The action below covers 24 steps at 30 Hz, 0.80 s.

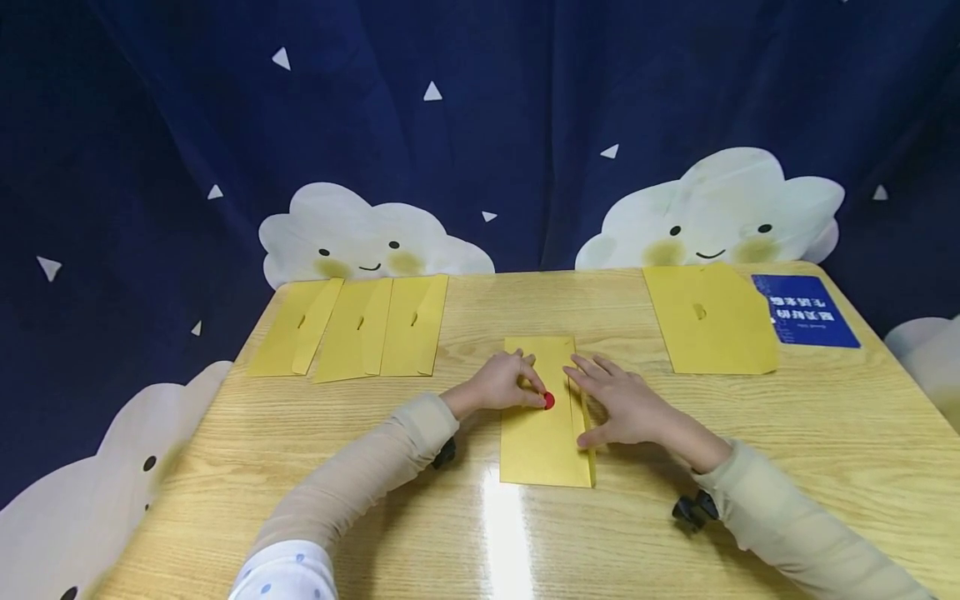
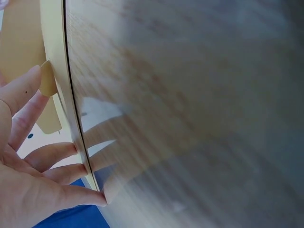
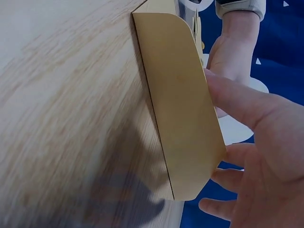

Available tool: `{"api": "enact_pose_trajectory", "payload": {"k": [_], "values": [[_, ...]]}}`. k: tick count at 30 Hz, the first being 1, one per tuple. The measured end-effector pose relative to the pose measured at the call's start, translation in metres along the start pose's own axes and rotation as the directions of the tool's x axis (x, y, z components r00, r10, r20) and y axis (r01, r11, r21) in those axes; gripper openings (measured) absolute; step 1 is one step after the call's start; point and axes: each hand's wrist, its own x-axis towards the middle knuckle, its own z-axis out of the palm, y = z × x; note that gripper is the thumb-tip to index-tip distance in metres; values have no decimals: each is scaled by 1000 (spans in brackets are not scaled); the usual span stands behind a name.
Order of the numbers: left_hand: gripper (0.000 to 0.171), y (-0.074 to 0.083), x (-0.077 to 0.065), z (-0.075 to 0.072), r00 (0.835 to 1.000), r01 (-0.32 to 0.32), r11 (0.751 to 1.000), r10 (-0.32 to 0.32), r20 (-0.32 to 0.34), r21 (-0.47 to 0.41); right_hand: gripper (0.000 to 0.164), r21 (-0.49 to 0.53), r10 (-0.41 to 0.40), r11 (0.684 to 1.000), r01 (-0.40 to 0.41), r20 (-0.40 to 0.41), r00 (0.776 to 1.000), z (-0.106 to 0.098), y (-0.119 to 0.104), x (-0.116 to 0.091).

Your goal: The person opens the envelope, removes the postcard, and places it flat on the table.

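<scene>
A yellow paper envelope (image 1: 534, 450) lies upright on the table in front of the person. The left hand (image 1: 504, 381) pinches a small rounded tab (image 2: 48, 78) on it between thumb and index finger. A round red spot (image 1: 550, 401) shows right at those fingertips. The other left fingers rest on the envelope's edge. Along the right side, the envelope's flap (image 3: 178, 104) stands raised. The right hand (image 1: 626, 408) spreads its fingers over that side, with the thumb at the flap's edge and the other fingers behind it.
Three yellow envelopes (image 1: 408, 333) with slit marks lie at the back left of the wooden table (image 1: 600, 533). At the back right is another yellow envelope (image 1: 716, 325), with a blue card (image 1: 806, 312) beside it. A dark blue cloud-patterned curtain (image 1: 525, 125) hangs behind.
</scene>
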Motion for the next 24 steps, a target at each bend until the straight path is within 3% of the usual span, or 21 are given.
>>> {"api": "enact_pose_trajectory", "payload": {"k": [15,24], "values": [[14,0,0,0,1000,-9,1000,9,-12,-10,93,-40,-5,999,3,-67,998,1,12,-12],[15,0,-1,1,1000,-23,999,22,-20,-23,93,-144,-29,989,20,-61,998,7,25,-18]]}}
